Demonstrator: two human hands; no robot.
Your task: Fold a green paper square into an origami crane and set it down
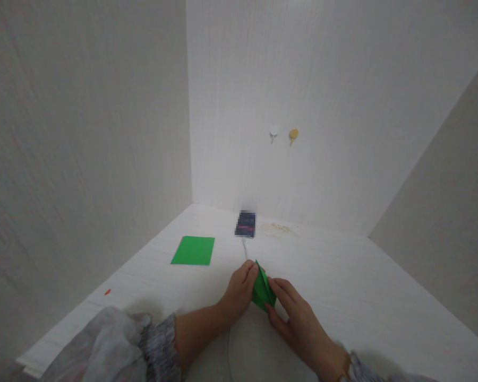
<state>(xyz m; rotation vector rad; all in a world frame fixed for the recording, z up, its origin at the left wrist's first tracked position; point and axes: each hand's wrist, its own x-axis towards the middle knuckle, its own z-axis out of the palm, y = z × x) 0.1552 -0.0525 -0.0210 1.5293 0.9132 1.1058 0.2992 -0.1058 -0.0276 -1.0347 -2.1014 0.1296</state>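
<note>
A piece of green folded paper (pixel 264 290) is held between my two hands above the white table, its pointed tip facing away from me. My left hand (pixel 241 286) grips its upper left edge, with the thumb lying on top. On the other side, my right hand (pixel 292 313) pinches the lower right part between thumb and fingers. Several layers and creases show on the paper. Some of my left fingers are hidden behind it. Farther left, a flat green paper square (pixel 194 250) lies on the table.
A phone, blurred out (pixel 246 224), lies near the back wall with a white cable (pixel 228 350) running toward me. A small orange-red scrap (pixel 107 292) sits at the left edge. Two hooks, one white (pixel 273 133) and one yellow (pixel 293 134), are on the wall. Pale stains (pixel 279 228) mark the table.
</note>
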